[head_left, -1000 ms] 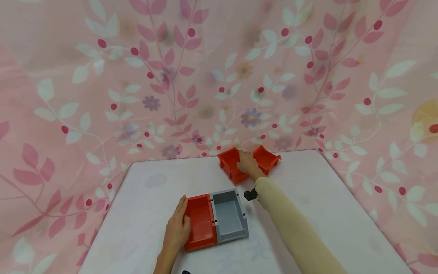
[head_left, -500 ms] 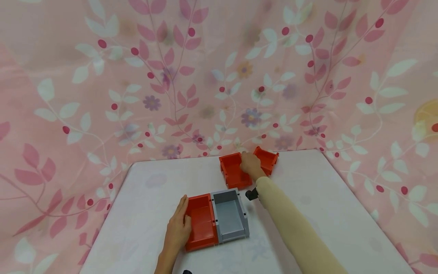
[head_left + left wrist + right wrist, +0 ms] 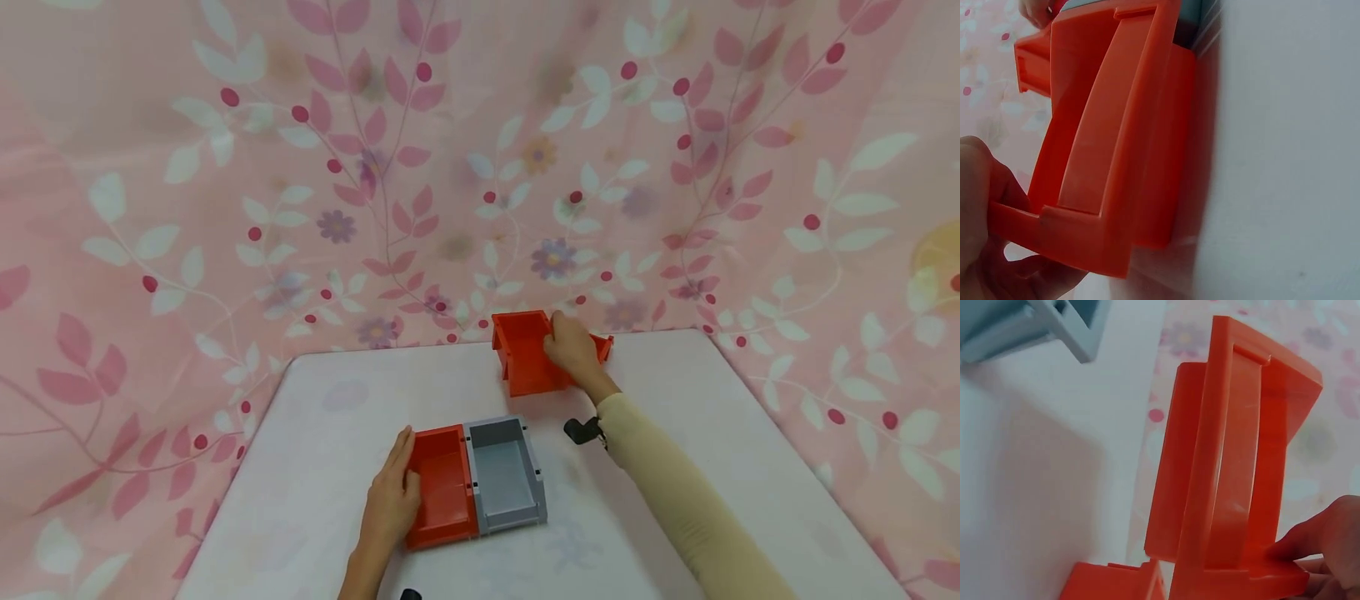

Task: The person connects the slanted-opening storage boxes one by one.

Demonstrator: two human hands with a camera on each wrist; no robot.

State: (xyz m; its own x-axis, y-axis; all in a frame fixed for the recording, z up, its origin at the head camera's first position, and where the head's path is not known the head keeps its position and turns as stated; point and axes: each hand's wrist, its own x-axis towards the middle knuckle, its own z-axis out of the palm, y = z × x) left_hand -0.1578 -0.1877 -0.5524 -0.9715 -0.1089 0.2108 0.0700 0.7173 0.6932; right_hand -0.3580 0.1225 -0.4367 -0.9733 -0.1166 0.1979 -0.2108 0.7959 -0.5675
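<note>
My left hand (image 3: 392, 498) holds the left wall of a red storage bin (image 3: 441, 479), thumb inside the rim and fingers outside. That bin stands on the table, joined side by side with a grey bin (image 3: 504, 477). Toward the back, my right hand (image 3: 572, 346) grips the right wall of another red bin (image 3: 1235, 456), which is raised off the table in the right wrist view. Behind that hand lies one more red bin (image 3: 602, 347), mostly hidden by the hand and the held bin.
The white-covered table (image 3: 360, 392) carries all the bins. A pink floral curtain (image 3: 450, 167) hangs along the table's back edge and sides. A black wrist camera (image 3: 583, 430) sticks out from the right sleeve.
My right hand has lifted the nearer red bin off the table and moved it slightly right, covering more of the bin behind. The left hand and the joined bins stay in place.
</note>
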